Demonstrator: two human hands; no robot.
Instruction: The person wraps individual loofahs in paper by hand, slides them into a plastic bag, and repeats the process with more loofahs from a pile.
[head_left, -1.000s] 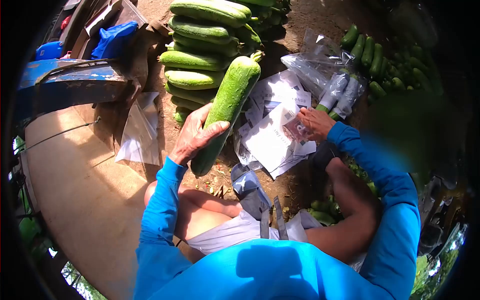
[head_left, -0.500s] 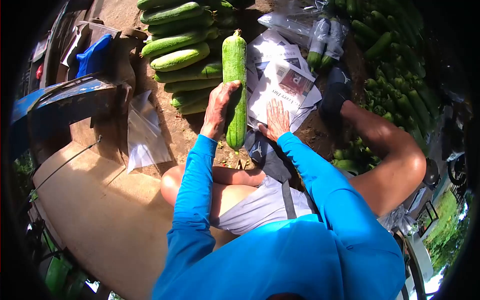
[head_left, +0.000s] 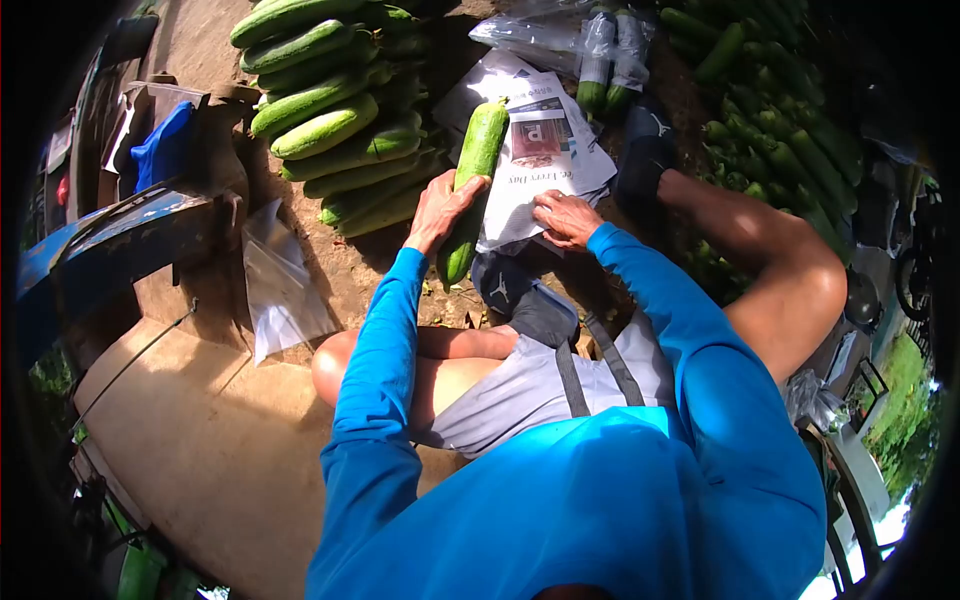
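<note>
My left hand [head_left: 443,212] is wrapped round the lower half of a long green gourd [head_left: 485,140]. The gourd is tilted, its top leaning right over the left side of a pile of newspaper sheets [head_left: 512,208]. At the lower right of this paper, my right hand [head_left: 568,220] has its fingers curled on the edge of the printed top sheet. Its thumb is partly hidden beneath the hand. To the left of the held gourd lies a stack of similar gourds [head_left: 325,128].
Two gourds in clear plastic sleeves [head_left: 595,60] lie beyond the paper, beside a loose plastic bag [head_left: 520,38]. Many more gourds [head_left: 785,150] are heaped at right. My shod feet [head_left: 645,150] flank the paper. A blue-painted beam [head_left: 110,235] stands at left.
The gourd in my left hand has tilted and moved down over the paper's left side. My right hand has gone from lying flat on the newspaper to curled fingers at its edge.
</note>
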